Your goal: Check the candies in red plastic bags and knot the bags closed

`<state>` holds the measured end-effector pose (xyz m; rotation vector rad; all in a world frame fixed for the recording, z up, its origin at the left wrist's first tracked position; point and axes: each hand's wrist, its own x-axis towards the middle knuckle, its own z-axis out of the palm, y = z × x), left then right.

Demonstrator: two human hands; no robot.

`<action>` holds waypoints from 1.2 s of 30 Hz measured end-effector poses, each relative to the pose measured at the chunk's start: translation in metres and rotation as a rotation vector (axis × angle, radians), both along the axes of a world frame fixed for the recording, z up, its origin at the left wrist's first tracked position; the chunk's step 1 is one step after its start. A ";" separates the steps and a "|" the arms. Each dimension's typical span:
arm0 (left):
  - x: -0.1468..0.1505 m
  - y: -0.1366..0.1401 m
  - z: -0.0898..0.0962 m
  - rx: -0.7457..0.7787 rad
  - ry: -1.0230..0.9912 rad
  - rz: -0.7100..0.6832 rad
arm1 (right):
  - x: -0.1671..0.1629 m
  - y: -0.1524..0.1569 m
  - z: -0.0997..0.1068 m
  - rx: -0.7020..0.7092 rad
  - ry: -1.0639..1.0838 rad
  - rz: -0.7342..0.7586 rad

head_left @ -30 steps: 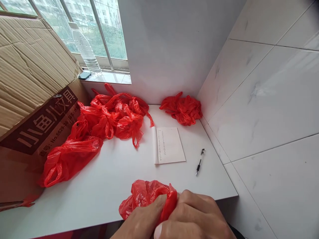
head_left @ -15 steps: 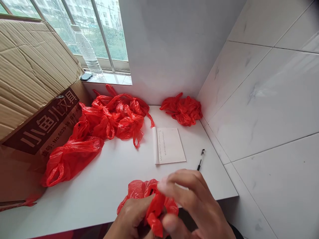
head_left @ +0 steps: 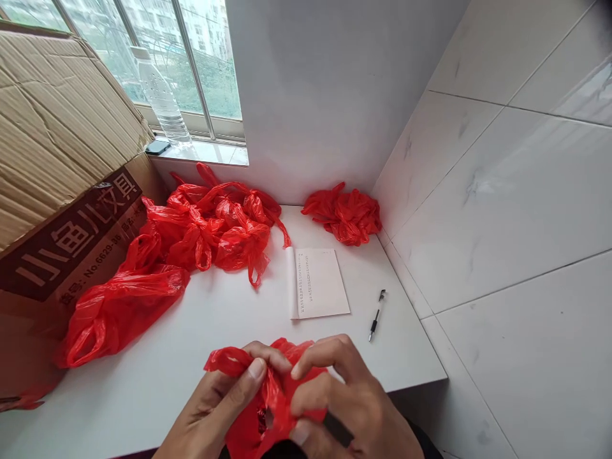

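A red plastic bag point(head_left: 243, 433) hangs between my two hands at the table's front edge. Thumb and fingers of my left hand point(head_left: 234, 395) pinch its twisted top, and a loop of the handle sticks out to the left. Curled fingers of my right hand point(head_left: 339, 389) grip the bag's other side. Something dark shows through a gap in the plastic, too little to name. Beyond my hands lies a notepad point(head_left: 320, 280) with rows of handwriting, its cover folded to the left. A black pen point(head_left: 377, 317) rests to the right of it.
Several knotted red bags point(head_left: 201, 223) are heaped at the back left, one larger bag point(head_left: 124, 312) nearer me. Another red pile point(head_left: 344, 213) sits in the back corner. A cardboard box point(head_left: 62, 140) stands left. A water bottle point(head_left: 160, 99) and a phone point(head_left: 157, 148) are on the sill.
My left hand has turned and risen, now pinching the twisted bag top with a handle loop showing. My right fingers have closed onto the bag. The view has shifted slightly right.
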<state>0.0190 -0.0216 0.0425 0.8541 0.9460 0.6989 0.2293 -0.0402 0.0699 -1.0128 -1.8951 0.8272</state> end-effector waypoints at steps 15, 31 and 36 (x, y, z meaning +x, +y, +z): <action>-0.017 0.006 -0.014 0.662 0.401 -0.145 | -0.023 0.008 -0.029 -0.345 0.039 -0.054; -0.023 0.005 -0.018 1.152 0.606 -0.066 | -0.016 0.025 -0.036 -0.428 0.188 0.019; -0.031 0.003 -0.024 1.136 0.740 -0.029 | -0.011 0.026 -0.030 -0.352 0.164 -0.068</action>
